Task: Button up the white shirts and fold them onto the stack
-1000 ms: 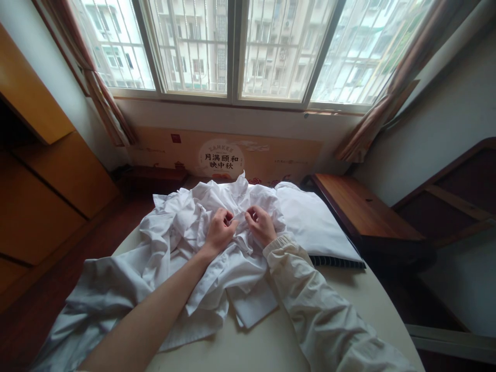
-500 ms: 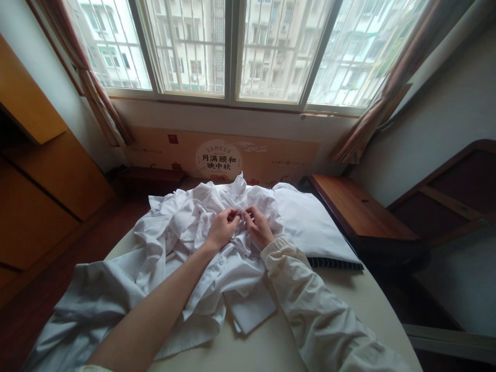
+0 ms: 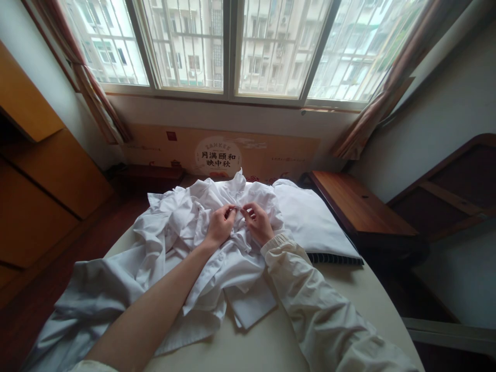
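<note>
A crumpled white shirt [image 3: 228, 271] spreads over the table and hangs off its left side. My left hand [image 3: 220, 226] pinches the fabric between thumb and fingers near the collar end. Close beside it, my right hand [image 3: 257, 222] is also closed on the shirt, fingertips almost touching those of the left. Whatever small detail lies between the fingertips is too small to make out. To the right of my hands lies a neatly folded white garment [image 3: 313, 222], on top of a dark striped cloth [image 3: 336, 258].
The pale table [image 3: 263, 349] has a rounded edge. A wooden stool or bench [image 3: 360, 206] stands beyond it on the right, with a wooden chair back [image 3: 449, 201] further right. Orange-brown cabinets [image 3: 42, 201] are at left; barred windows [image 3: 186, 46] and curtains face me.
My left hand has shifted slightly left and the fingertips have parted a little. The right hand stays nearly in place. The shirt is largely unchanged.
</note>
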`<act>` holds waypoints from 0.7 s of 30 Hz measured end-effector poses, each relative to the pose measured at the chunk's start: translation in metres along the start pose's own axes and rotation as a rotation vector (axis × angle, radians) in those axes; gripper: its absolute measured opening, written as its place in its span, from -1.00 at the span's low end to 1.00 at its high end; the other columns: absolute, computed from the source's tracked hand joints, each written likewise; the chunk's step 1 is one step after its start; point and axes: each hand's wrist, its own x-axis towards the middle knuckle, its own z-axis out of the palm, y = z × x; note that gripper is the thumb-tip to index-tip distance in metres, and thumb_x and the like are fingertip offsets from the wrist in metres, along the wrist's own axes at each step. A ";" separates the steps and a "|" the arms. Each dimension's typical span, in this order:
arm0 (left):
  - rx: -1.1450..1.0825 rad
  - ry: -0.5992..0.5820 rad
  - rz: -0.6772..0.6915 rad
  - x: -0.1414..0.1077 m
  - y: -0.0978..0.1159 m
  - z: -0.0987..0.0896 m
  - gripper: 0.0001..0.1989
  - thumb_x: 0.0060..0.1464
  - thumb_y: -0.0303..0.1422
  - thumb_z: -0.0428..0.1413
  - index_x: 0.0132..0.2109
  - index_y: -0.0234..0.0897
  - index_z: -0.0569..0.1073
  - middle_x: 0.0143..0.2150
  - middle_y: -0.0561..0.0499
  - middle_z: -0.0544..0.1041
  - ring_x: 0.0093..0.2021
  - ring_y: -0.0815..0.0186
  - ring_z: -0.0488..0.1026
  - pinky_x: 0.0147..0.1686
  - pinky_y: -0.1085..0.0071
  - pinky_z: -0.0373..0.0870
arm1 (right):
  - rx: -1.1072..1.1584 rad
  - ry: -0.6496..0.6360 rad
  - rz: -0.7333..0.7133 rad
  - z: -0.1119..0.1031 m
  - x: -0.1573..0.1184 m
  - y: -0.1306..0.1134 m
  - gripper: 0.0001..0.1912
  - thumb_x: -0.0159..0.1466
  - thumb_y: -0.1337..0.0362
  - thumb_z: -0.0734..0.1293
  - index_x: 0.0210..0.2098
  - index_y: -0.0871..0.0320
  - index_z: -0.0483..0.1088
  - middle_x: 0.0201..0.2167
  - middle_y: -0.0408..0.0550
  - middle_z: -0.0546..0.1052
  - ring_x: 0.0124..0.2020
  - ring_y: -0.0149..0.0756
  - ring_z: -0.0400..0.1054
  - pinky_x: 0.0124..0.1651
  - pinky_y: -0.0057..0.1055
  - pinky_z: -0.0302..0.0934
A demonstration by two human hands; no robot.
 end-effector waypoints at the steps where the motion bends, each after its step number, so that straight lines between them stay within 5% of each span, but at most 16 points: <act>1: 0.005 0.005 0.001 0.000 0.000 0.000 -0.76 0.30 -0.22 0.13 -0.13 -0.24 0.64 -0.22 -0.07 0.68 -0.23 0.19 0.56 -0.16 0.32 0.45 | 0.021 -0.007 0.016 0.000 0.000 0.001 -0.69 0.37 -0.06 0.35 -0.22 0.06 0.45 -0.26 -0.04 0.58 -0.35 -0.23 0.44 -0.29 -0.30 0.36; 21: 0.020 -0.118 0.061 0.004 -0.018 -0.003 -0.76 0.34 -0.24 0.07 -0.05 -0.20 0.59 -0.20 0.01 0.65 -0.21 0.23 0.55 -0.13 0.36 0.44 | 0.402 -0.074 0.143 -0.003 0.007 0.007 -0.57 0.16 -0.14 0.56 -0.24 0.07 0.54 -0.37 -0.12 0.57 -0.46 -0.33 0.42 -0.40 -0.37 0.34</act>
